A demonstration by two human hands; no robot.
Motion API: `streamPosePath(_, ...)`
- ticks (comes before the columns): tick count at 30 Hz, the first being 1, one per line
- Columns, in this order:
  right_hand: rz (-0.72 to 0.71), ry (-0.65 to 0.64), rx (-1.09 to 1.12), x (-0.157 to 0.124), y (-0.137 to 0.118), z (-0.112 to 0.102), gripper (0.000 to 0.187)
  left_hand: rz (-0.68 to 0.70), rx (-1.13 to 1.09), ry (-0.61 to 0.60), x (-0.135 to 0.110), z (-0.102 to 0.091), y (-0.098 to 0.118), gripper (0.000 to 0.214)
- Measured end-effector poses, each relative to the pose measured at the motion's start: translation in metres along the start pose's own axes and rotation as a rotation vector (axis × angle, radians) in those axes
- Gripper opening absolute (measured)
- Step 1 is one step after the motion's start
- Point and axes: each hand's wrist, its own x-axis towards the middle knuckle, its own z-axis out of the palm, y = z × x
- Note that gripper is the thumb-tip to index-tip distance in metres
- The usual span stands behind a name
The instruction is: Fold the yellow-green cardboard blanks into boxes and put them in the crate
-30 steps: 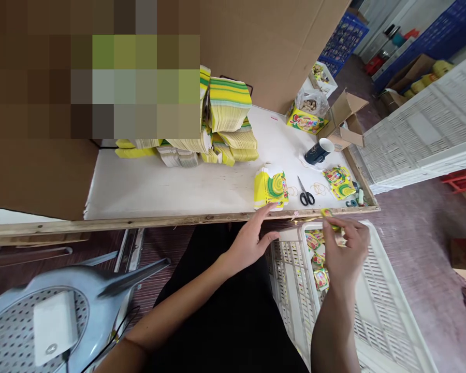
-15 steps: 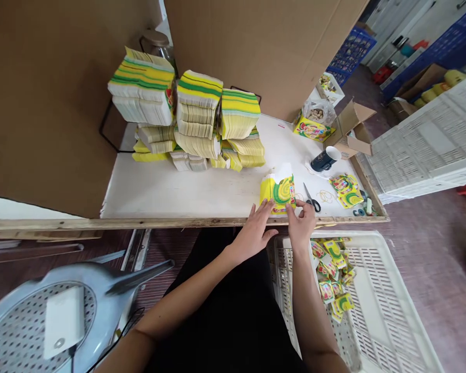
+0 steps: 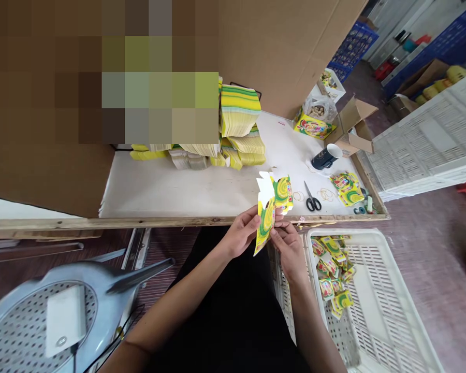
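Note:
A yellow-green printed carton, white flaps standing up at its top, is held just above the table's front edge. My left hand grips it from the left side, thumb on the printed face. My right hand pinches its lower right edge, some fingers hidden behind. Directly beyond lies another flat carton of the same print on the white table. Black-handled scissors rest to the right of it, with thin rubber bands alongside.
Stacks of flat cartons stand at the back, partly under a pixelated patch. A dark mug, more cartons and an open cardboard box are at right. Below stands a white crate of small folded boxes. A grey stool is at lower left.
One carton has been lifted off the table and brought toward me, tilted upright between both hands. My left hand has gone from flat fingers to a grip. Pixelation now covers the upper left.

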Motion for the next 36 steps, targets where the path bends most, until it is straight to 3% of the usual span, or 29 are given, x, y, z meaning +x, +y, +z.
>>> streamPosePath(4,-0.354,0.105,-0.47,0.005,-0.021,-0.013,0.024,-0.065,-0.012,0.04,-0.003,-0.003,0.001,0.059)
streamPosePath(6,-0.492,0.003,-0.631,0.009,-0.033,-0.018,0.04,-0.102,-0.022,0.017,-0.005,-0.003,0.0,0.062)
streamPosePath(9,-0.553,-0.163,-0.751,0.015,-0.043,-0.02,0.048,-0.127,-0.023,-0.001,-0.008,-0.002,-0.001,0.06)
streamPosePath(12,-0.587,-0.18,-0.77,0.019,-0.044,-0.017,0.041,-0.138,-0.028,0.019,-0.011,-0.002,-0.001,0.054)
streamPosePath(17,-0.529,-0.265,-0.743,0.02,-0.047,-0.014,0.029,-0.151,0.003,0.11,-0.011,-0.003,0.002,0.046)
streamPosePath(27,-0.51,-0.377,-0.715,0.021,-0.05,-0.019,0.01,-0.169,0.071,0.085,-0.012,-0.014,0.005,0.045)
streamPosePath(29,-0.525,-0.299,-0.719,0.021,-0.045,-0.02,0.02,-0.169,0.084,0.132,-0.011,-0.016,0.007,0.045)
streamPosePath(32,-0.463,-0.045,-0.662,0.018,-0.034,-0.017,0.042,-0.133,0.098,0.178,-0.008,-0.014,0.008,0.046)
streamPosePath(36,-0.228,-0.071,-0.454,0.009,-0.014,-0.007,0.027,-0.026,0.211,0.215,-0.006,-0.007,-0.001,0.049)
